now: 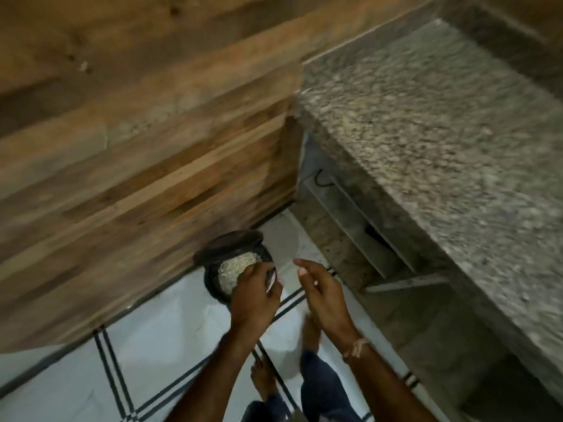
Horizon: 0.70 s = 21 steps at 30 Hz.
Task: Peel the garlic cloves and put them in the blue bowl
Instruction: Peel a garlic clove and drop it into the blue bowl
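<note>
**A:** From the head view, where are the garlic cloves and the blue bowl?

**B:** Neither is in sight. The camera looks down at a tiled floor [167, 345], with a wooden wall [137, 132] on one side and a speckled stone counter [426, 132] on the other. The part of the counter that shows is blurred.

**A:** What are the hands doing?

**B:** The left hand [254, 295] hangs over a dark bin [213, 254] on the floor, whose lid is tipped back over pale, grainy contents [236, 268]. Its grip is narrow, fingers curled round a thin item [272, 281], pale and dark. It is too blurred to say whether that is a blade or a scrap of skin. The right hand [323, 296] is just beside it, its grip loose and holding nothing.

**A:** How will the cloves handle?

**B:** I'd expect them to be light and firm, under a dry, papery skin that tears easily. Once bare they are likely a little tacky or slick. Pinching each clove by its ends and starting the skin at the root end seems the surest hold.
</note>
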{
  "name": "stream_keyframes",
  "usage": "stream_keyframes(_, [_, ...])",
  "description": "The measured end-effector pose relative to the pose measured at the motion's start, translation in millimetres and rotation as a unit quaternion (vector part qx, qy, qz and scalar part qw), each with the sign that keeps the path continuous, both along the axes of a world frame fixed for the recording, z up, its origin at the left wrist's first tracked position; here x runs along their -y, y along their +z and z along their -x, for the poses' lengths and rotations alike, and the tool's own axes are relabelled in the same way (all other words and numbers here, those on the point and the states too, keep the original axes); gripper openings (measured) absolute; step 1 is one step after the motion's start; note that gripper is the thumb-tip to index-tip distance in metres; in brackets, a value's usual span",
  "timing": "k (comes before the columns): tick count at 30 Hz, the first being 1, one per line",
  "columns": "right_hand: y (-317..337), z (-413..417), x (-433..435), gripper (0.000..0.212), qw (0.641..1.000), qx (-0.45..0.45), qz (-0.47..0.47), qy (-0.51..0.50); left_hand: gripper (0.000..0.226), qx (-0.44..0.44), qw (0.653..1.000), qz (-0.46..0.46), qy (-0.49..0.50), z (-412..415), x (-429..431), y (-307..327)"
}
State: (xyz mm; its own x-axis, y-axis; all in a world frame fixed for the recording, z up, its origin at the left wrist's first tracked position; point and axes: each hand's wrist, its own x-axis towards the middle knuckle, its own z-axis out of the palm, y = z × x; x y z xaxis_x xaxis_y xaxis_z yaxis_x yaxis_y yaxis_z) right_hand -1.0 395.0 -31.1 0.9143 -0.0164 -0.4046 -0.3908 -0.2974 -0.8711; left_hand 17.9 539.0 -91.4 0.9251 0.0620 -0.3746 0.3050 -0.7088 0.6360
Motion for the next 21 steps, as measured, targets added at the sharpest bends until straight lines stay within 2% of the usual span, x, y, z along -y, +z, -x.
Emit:
stream_keyframes(5, [41.9,53.7,107.5,0.029,0.989,0.066,0.068,-0.116,0.039,0.037,0.989,0.047,-0.132,13.3,109.2,47.3])
stream_keyframes(10, [23.3,98.2,243.5,0.02,0.965,0.114,0.08,-0.222,0.036,0.103,0.966,0.068,-0.226,23.2,249.2,71.1])
stream_keyframes(16, [2.1,166.1,411.9,0.025,0.934,0.117,0.111,-0.319,0.035,0.084,0.942,0.111,-0.306,53.6,420.2,64.8])
stream_keyframes(21, [-9.1,194.2,499.6,0.027,0.902,0.094,0.184,-0.38,0.037,0.078,0.924,0.098,-0.362,69.7,515.9,59.1])
